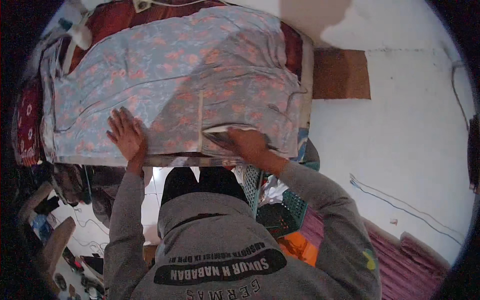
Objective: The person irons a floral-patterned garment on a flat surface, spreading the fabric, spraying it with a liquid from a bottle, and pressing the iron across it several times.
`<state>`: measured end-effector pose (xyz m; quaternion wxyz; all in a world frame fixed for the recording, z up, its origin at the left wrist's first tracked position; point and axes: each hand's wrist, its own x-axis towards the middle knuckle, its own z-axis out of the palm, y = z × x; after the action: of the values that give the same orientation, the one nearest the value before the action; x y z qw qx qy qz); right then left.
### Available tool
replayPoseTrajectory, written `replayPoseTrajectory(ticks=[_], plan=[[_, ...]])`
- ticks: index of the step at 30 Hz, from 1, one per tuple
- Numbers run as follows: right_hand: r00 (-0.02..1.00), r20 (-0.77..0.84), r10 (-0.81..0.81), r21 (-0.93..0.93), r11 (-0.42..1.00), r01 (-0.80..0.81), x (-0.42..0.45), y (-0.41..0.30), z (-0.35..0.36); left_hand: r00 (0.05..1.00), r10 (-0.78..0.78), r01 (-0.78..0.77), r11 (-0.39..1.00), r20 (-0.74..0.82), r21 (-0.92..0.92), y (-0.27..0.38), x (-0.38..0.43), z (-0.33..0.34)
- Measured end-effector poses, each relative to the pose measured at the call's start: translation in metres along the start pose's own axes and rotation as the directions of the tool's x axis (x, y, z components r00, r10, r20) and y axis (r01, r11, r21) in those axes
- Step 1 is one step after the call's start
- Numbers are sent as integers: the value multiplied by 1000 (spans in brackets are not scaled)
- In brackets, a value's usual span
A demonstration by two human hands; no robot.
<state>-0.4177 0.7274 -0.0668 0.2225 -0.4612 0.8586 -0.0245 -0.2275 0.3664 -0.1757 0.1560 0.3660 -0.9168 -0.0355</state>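
Note:
A pale grey-blue cloth with pink-orange flowers [123, 86] is spread over a padded table [176, 161], with creases across its middle. My right hand [249, 144] grips a clothes iron [219, 139], which rests on the cloth near the front edge. The iron's pointed tip faces left, close to a narrow beige strip [200, 120] on the cloth. Left of that, my left hand [126, 135] lies flat on the fabric with fingers apart, holding nothing. Part of the iron is hidden under my right hand.
Below the table's right end stands a green plastic basket [253, 191] with clothes in it. Orange fabric [300, 247] lies beside it. A dark red patterned cloth [30, 123] hangs at the far left. Thin wires [397, 202] run along the white surface at right.

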Motion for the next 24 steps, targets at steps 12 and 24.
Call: replayPoseTrajectory(ticks=[12,24], plan=[[738,-274,617,307,783,-541,-11,182,-48,701,691,-611,711,179,-348,228,8,-8],[959,-138,246,139,964,-227,2,209,-57,691,640,-645,756,336,-113,274,23,-6]])
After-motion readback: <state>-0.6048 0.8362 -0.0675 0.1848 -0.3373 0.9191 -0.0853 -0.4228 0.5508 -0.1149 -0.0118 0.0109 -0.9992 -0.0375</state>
